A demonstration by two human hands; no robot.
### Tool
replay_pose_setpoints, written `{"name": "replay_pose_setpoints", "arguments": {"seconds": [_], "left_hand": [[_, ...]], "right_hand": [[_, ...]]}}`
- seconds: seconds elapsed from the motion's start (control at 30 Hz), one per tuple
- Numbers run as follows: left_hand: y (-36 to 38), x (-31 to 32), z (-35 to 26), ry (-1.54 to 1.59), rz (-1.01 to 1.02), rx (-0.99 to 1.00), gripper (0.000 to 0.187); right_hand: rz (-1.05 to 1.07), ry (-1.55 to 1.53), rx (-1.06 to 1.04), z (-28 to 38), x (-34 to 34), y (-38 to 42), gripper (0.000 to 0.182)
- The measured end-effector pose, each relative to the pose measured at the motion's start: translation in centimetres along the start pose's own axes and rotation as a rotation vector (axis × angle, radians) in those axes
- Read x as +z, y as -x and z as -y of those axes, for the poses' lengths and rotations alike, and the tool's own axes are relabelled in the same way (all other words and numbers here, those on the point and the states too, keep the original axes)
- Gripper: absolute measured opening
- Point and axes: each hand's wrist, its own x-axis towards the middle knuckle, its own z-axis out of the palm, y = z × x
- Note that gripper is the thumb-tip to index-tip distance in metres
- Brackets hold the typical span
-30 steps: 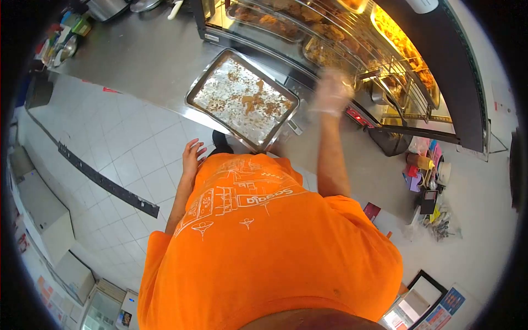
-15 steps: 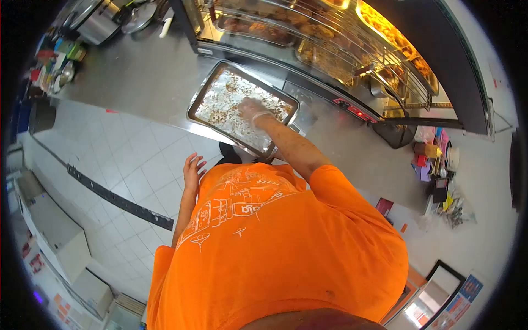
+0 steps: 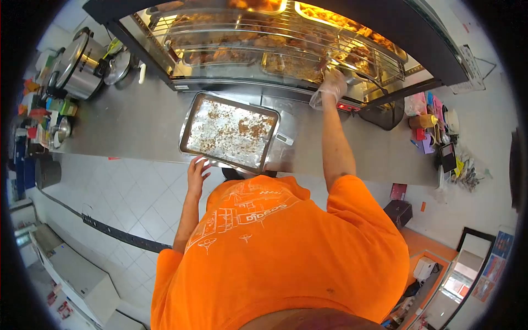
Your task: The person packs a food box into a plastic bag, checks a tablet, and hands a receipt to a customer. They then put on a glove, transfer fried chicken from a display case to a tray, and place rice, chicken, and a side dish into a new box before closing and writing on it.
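**Gloved hand at the food warmer**

The gloved right hand [image 3: 330, 85] reaches the warmer [image 3: 275, 38] shelf; its grip cannot be made out. The bare left hand [image 3: 197, 170], fingers spread, hangs at the near edge of the crumb-strewn tray [image 3: 230, 132], lying lengthwise on the table [image 3: 137, 121].

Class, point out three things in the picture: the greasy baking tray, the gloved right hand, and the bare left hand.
baking tray [image 3: 228, 132], head view, crumb-covered middle.
right hand [image 3: 330, 85], head view, gloved back of the hand.
left hand [image 3: 197, 169], head view, back of the hand.
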Motion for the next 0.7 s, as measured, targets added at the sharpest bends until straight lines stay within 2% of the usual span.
{"name": "replay_pose_setpoints", "arguments": {"seconds": [0.03,0.1,0.17,0.23,0.33,0.37,0.47,0.5,0.63,0.7], "left_hand": [[-0.3,1.3,-1.5,-0.015,0.017,0.042,0.037],[-0.9,3.4,-3.8,-0.016,0.037,0.106,0.036],[-1.8,5.1,-5.3,-0.045,0.053,0.156,0.036],[-2.3,6.4,-5.4,-0.014,0.081,0.158,0.037],[-2.5,8.0,-3.6,-0.012,0.099,0.119,0.037],[-2.3,8.8,-3.1,-0.020,0.099,0.104,0.037],[-2.0,10.2,-1.6,-0.019,0.092,0.079,0.036],[-1.6,10.9,-1.2,-0.011,0.080,0.078,0.035],[-0.8,12.5,0.7,0.040,0.054,0.046,0.036],[-0.7,12.4,1.0,0.056,0.046,0.033,0.039]], "right_hand": [[0.061,0.121,-0.105,-3.6,3.0,-1.9,0.036],[0.329,0.222,0.034,1.5,-0.8,-2.5,0.036],[0.100,-0.198,0.158,-3.5,1.0,-1.7,0.033],[-0.018,-0.455,0.432,5.5,-4.9,-0.2,0.027],[-0.006,-0.208,-0.192,9.1,-6.1,0.4,0.014],[0.098,-0.234,-0.272,8.3,-5.0,-0.3,0.013],[0.119,-0.167,-0.369,8.5,-4.4,-2.2,0.015],[0.134,-0.192,-0.357,9.4,-5.4,-2.3,0.021],[0.171,0.038,-0.537,9.5,-5.7,-2.4,0.031],[0.181,0.196,-0.495,10.6,-6.8,-2.5,0.031]]}}
